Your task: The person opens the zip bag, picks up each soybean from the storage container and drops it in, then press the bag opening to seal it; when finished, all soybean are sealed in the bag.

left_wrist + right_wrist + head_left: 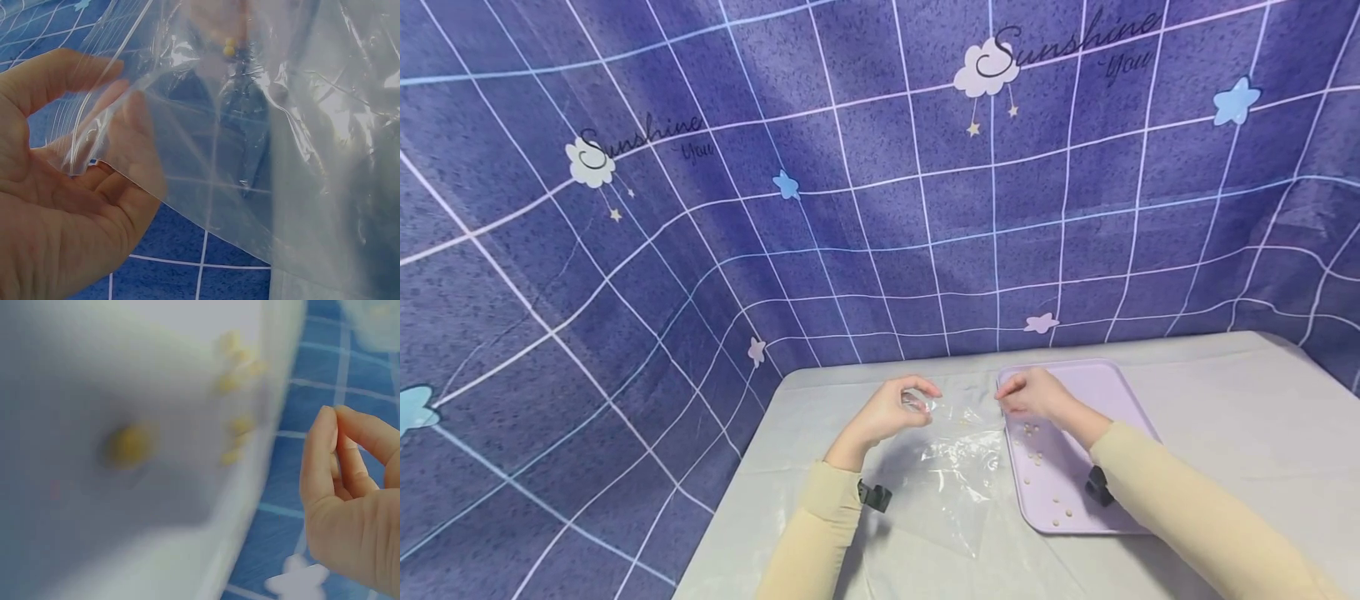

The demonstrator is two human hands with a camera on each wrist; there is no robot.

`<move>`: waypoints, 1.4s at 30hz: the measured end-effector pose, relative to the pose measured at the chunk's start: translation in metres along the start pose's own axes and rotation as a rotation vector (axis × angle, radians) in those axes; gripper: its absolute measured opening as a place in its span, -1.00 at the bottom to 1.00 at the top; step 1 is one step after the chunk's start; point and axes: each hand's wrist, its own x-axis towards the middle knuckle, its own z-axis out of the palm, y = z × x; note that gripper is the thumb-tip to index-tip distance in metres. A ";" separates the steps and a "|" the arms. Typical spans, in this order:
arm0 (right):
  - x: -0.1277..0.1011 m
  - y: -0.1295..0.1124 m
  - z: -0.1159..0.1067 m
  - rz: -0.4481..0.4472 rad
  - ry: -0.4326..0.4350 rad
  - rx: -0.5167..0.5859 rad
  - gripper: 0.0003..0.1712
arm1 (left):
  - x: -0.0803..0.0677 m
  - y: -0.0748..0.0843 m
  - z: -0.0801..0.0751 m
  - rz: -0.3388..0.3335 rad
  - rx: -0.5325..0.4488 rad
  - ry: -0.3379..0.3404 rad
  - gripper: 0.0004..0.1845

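Left hand (pixel 891 410) pinches the clear plastic zip bag's (pixel 958 479) rim above the table while the right hand (pixel 1033 393), fingertips pinched together over the lilac plastic tray (pixel 1120 392), should carry small pale beads (pixel 1036 457) steadily into the mouth held wide.

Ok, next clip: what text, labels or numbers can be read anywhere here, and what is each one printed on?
"Sunshine You" on the blue grid backdrop, beside the white cloud at left.
"Sunshine You" again on the same backdrop, beside the upper cloud.
No readable text on the clear plastic bag, the lilac tray or the sleeves.
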 end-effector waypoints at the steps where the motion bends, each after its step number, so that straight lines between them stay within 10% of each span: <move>1: -0.002 -0.008 0.001 -0.026 -0.007 0.038 -0.79 | 0.000 0.000 0.000 0.001 0.000 -0.001 -0.58; 9: -0.022 -0.072 0.015 -0.185 -0.122 0.204 -0.79 | -0.002 -0.003 -0.002 0.019 0.041 -0.004 -0.58; 21: -0.025 -0.082 0.031 -0.265 -0.177 0.151 -0.81 | -0.006 -0.004 0.000 0.002 0.018 -0.015 -0.58; 42: -0.010 0.022 -0.022 0.127 -0.055 -0.037 -0.86 | -0.002 0.003 -0.002 -0.008 0.018 -0.014 -0.58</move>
